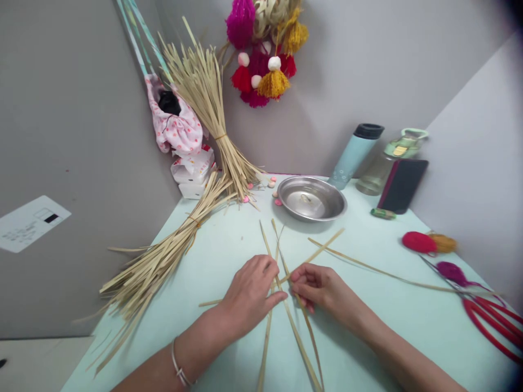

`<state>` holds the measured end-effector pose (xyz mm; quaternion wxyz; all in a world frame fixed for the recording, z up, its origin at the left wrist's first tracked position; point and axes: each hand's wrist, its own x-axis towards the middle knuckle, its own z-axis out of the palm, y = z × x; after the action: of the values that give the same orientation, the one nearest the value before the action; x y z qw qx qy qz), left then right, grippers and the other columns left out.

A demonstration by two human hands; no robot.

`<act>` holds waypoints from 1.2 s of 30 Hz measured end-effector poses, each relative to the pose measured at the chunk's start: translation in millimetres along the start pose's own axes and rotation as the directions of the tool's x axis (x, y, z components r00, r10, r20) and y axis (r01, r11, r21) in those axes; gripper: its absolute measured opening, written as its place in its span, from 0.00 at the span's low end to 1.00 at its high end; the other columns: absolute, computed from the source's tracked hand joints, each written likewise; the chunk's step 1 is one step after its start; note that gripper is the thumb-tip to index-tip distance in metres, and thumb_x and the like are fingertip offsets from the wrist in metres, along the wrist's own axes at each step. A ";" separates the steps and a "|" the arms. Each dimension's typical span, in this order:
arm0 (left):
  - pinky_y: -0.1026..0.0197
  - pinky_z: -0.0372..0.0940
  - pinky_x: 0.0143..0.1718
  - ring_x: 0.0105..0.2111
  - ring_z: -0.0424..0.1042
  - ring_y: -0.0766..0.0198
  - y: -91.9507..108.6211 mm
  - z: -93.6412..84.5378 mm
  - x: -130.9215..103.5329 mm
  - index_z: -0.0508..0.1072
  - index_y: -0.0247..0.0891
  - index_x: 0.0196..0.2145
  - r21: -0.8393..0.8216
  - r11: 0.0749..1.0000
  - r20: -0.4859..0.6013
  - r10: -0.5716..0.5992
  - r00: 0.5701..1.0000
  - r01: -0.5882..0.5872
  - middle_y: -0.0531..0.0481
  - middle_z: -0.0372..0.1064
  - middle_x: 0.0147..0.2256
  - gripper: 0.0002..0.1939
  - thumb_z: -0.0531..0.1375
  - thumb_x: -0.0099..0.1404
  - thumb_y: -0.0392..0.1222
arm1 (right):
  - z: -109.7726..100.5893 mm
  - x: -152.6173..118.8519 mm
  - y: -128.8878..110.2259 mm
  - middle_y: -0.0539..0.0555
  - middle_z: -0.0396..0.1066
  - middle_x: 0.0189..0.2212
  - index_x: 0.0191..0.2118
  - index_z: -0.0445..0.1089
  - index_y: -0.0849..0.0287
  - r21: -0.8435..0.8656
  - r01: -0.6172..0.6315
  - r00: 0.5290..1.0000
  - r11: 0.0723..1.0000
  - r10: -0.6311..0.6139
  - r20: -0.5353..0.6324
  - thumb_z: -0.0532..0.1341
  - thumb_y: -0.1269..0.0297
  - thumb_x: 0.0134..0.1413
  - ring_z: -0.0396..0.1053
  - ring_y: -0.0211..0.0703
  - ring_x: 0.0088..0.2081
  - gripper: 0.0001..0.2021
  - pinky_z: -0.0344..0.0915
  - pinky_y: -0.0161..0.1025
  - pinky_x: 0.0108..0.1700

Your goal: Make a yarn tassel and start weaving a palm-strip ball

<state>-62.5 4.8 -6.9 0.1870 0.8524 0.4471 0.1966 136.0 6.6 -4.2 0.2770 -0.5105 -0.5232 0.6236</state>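
Several flat straw strips [300, 348] cross one another on the pale green table [220, 354], some running front to back and one slanting up to the right. My left hand [253, 288] presses down on the crossing, its fingers bent over the strips and its thumb stretched to the right. Just right of the crossing, my right hand [321, 286] pinches one strip between thumb and forefinger. The exact spot where the strips overlap is partly hidden beneath my left fingers.
Straw bundles [163, 258] lie at the left and lean on the wall. Behind are a metal bowl [312, 198], a blue tumbler [355, 155], a green bottle [376, 171] and a phone [402, 186]. Yarn [419, 242] and red-handled scissors [490, 321] sit at the right.
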 end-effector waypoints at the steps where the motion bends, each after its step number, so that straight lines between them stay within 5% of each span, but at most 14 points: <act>1: 0.53 0.64 0.46 0.47 0.65 0.55 0.2 0.1 0.2 0.63 0.41 0.41 0.002 1.000 -0.001 0.000 1.000 0.000 0.49 0.65 0.45 0.14 0.64 0.61 0.44 | 2.6 -0.4 1.0 0.45 0.65 0.19 0.33 0.66 0.59 -0.021 0.008 1.000 1.000 -0.008 -0.007 0.64 0.57 0.50 0.62 0.36 0.20 0.11 0.59 0.34 0.22; 10: 0.52 0.63 0.54 0.54 0.62 0.55 -6.3 -9.9 -0.1 0.63 0.42 0.45 -0.090 0.995 0.075 0.051 0.996 -0.044 0.47 0.64 0.50 0.16 0.63 0.62 0.42 | 7.1 -5.0 -4.6 0.47 0.68 0.22 0.34 0.71 0.57 -0.494 0.130 0.980 0.860 -0.188 -0.069 0.58 0.62 0.55 0.63 0.39 0.26 0.06 0.57 0.35 0.30; 22: 0.39 0.50 0.63 0.64 0.50 0.45 -12.0 3.9 0.9 0.61 0.39 0.44 -0.004 0.999 -0.024 0.052 0.998 -0.052 0.37 0.59 0.57 0.21 0.66 0.58 0.46 | 6.0 -1.4 -3.5 0.48 0.69 0.25 0.35 0.69 0.60 -0.232 0.109 0.991 0.967 -0.124 -0.052 0.60 0.63 0.53 0.64 0.38 0.27 0.06 0.57 0.34 0.30; 30: 0.37 0.46 0.64 0.65 0.48 0.44 -9.3 2.5 4.6 0.60 0.39 0.50 0.087 0.995 -0.038 0.043 0.998 -0.040 0.39 0.63 0.54 0.28 0.66 0.57 0.49 | 7.0 -1.5 -5.2 0.48 0.71 0.25 0.36 0.70 0.59 -0.367 0.127 0.983 0.922 -0.167 -0.080 0.59 0.66 0.53 0.67 0.39 0.28 0.05 0.59 0.35 0.33; 36: 0.39 0.44 0.65 0.64 0.51 0.47 -3.6 -1.8 4.9 0.63 0.42 0.47 0.095 0.995 -0.021 0.042 0.999 -0.039 0.46 0.66 0.49 0.22 0.65 0.59 0.48 | 6.1 -4.1 -7.3 0.48 0.70 0.26 0.37 0.70 0.58 -0.428 0.149 0.980 0.891 -0.191 -0.055 0.57 0.69 0.55 0.66 0.39 0.29 0.06 0.60 0.35 0.33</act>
<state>-63.3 11.1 -6.3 0.1376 0.8668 0.4405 0.1886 130.3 2.9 3.6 0.2383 -0.5397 -0.6744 0.4439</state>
